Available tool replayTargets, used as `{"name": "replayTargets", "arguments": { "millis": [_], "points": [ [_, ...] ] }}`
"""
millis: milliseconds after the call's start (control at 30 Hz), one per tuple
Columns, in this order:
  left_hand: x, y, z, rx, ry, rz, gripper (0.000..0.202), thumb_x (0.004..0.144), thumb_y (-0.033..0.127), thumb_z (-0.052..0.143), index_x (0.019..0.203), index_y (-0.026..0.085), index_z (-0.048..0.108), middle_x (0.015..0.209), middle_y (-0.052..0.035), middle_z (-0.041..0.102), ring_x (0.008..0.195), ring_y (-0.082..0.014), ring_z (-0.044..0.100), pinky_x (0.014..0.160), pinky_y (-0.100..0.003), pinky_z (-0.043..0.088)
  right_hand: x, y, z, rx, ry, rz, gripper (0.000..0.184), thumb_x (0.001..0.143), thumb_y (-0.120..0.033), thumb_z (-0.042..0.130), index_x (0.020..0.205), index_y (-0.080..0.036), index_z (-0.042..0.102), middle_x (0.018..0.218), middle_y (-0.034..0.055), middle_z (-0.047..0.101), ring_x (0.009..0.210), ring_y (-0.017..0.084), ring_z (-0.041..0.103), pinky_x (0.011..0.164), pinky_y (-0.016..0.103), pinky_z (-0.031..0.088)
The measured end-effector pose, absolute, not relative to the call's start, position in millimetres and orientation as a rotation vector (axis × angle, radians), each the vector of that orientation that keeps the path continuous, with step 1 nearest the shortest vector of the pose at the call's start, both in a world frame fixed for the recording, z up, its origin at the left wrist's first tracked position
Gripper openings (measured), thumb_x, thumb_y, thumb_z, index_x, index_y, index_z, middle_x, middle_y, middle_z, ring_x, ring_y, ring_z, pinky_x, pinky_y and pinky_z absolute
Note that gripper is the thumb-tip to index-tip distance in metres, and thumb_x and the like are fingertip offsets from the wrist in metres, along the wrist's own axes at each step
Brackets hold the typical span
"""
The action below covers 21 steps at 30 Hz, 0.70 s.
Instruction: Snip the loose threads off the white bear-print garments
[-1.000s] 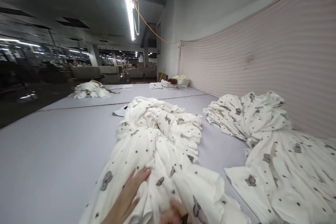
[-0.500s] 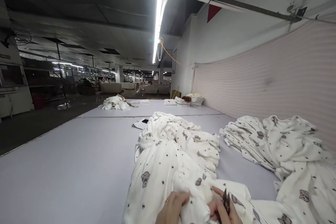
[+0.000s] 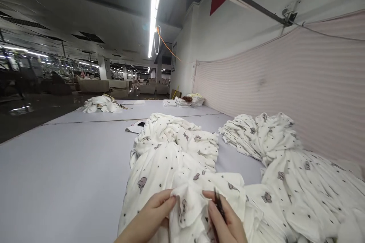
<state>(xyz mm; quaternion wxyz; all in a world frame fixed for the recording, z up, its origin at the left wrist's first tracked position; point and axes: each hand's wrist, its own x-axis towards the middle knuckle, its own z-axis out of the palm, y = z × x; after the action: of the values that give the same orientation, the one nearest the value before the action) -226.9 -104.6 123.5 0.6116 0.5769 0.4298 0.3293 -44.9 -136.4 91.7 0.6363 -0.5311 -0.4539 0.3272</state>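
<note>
White printed fabric (image 3: pixel 159 163) with grey animal figures and small dark spots lies bunched in a long heap before me. My left hand (image 3: pixel 154 212) pinches a raised fold of it between thumb and fingers. Across that fold, my right hand (image 3: pixel 225 216) is closed around dark thread snips (image 3: pixel 219 203), their points sticking up past the fingers. The right fingertips touch the edge of the same fold; whether they also grip it I cannot tell. Both hands are low in the view, a short way apart.
A second heap of the same fabric (image 3: pixel 282 148) lies on the right, beside the pink striped wall cover (image 3: pixel 279 79). Further along the pale table (image 3: pixel 71 167) are a white cloth pile (image 3: pixel 101 104), folded stacks (image 3: pixel 196 100) and a dark flat object (image 3: pixel 141 124).
The view has swung right. My hands have come up from the lower edge, and a fold of fabric is now lifted between them. The snips stay in my right hand.
</note>
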Motion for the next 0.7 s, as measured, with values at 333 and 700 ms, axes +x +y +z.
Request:
{"name": "replayTargets", "arguments": {
  "millis": [333,700],
  "points": [
    [-249.3,-109.3,95.4,1.229,1.115,1.188,0.044,0.091,0.037,0.037,0.134,0.031,0.043,0.123,-0.0045,0.061,0.111,-0.0240,0.060,0.089,-0.039,0.053,-76.3,-132.8,72.3,-1.456,-1.467,0.368,0.032,0.065,-0.031,0.065,0.096,-0.027,0.057,0.086,0.0006,0.067,0.069,0.021,0.061,0.058,0.026,0.045],
    [-226.8,-126.8,89.0,2.618,1.329,1.501,0.024,0.081,0.010,0.044,0.098,0.025,0.052,0.126,-0.0105,0.051,0.120,-0.0316,0.047,0.098,-0.054,0.041,-65.1,-133.8,75.1,-1.281,-1.530,0.433,0.008,0.078,-0.025,0.048,0.075,-0.023,0.055,0.059,-0.0045,0.049,0.051,0.013,0.047,0.049,0.021,0.035]
  ]
}}
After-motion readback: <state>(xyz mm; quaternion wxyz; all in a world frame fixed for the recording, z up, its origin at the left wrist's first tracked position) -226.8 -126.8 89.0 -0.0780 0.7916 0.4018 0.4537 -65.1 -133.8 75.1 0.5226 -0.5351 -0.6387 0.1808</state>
